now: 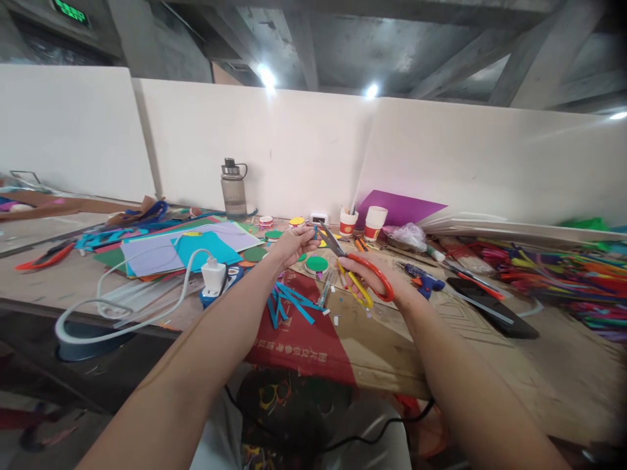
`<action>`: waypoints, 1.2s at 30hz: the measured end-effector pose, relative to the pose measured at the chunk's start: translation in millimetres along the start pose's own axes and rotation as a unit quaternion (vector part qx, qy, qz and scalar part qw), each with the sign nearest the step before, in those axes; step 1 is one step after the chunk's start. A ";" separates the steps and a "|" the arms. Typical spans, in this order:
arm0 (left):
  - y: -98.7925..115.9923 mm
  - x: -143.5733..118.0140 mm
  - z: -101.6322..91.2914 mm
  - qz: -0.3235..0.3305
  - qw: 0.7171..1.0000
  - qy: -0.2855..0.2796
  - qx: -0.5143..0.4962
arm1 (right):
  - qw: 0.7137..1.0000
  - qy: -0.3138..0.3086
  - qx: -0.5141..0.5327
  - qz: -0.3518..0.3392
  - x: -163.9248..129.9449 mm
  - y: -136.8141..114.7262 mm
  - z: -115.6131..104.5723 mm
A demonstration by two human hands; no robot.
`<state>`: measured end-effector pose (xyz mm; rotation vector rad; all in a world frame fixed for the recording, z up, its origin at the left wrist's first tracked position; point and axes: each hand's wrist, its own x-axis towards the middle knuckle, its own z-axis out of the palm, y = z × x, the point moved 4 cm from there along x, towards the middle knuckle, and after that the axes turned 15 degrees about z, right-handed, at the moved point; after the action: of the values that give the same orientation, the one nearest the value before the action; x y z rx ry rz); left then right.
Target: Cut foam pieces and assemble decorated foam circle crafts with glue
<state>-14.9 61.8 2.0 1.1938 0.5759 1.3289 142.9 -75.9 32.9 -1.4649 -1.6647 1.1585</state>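
A green sign [71, 11] at far left shows blurred letters resembling EXIT, the left hand [294, 245] pinches a short blue piece [316, 232] above loose blue strips [296, 305] and red cardboard [301, 360] bearing upside-down Chinese print, and just beside that piece are the scissors [334, 244] gripped by the right hand [368, 274], near a paper cup [376, 219] whose label is unreadable.

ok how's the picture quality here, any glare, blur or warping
In the head view, glare blooms around the ceiling lights; in the head view, the coloured strips at right look smeared, while the scissors near the middle are clearer; in the head view, forearms look stretched toward the bottom corners, and the top right corner darkens.
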 end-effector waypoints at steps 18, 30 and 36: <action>-1.3 2.1 0.2 0.035 0.997 -0.055 0.036 | 1.000 -0.014 -0.012 0.015 2.8 1.6 1.1; -1.0 3.1 -0.1 0.080 0.993 -0.082 0.027 | 0.999 -0.016 0.034 0.039 11.7 12.6 2.3; -4.4 6.9 -3.4 0.097 0.991 -0.091 0.031 | 0.995 0.001 0.069 0.067 13.2 16.8 5.2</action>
<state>-14.5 70.1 -1.0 1.4356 0.3793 1.3528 143.0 -64.1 14.3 -1.5071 -1.4741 1.3167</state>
